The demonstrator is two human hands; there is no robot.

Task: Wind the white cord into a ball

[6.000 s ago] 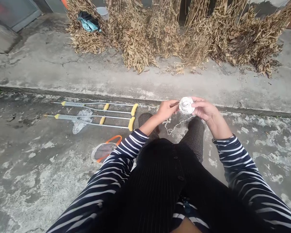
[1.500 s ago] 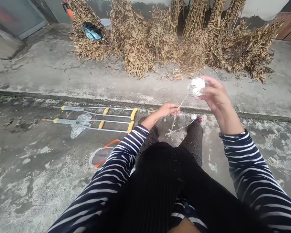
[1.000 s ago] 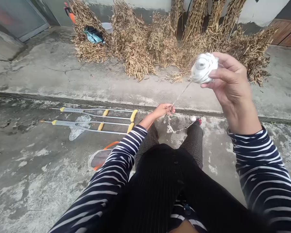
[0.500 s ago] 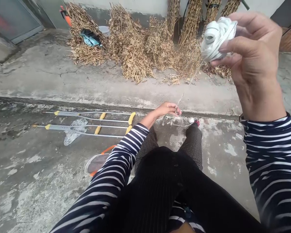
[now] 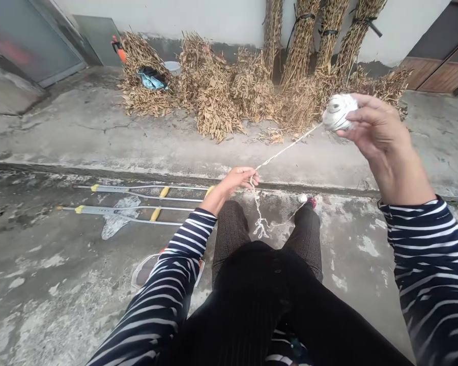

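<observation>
Ball of string (image 5: 339,112): white, raised at upper right, in front of the dried stalks (image 5: 221,96). The right hand (image 5: 377,134) is closed around it, fingertips and thumb clamping its sides. One strand (image 5: 286,148) leaves the ball and runs straight down-left to the left hand (image 5: 238,179), which pinches it narrowly between thumb and fingers. The hands are well apart, one high and one low, which appears to account for the taut span. Below the pinch the loose tail (image 5: 259,226) hangs slack into a small tangle between the legs (image 5: 307,229). A pair of crutches (image 5: 137,201) lies flat on the concrete ground (image 5: 61,264) to the left, near the person.
</observation>
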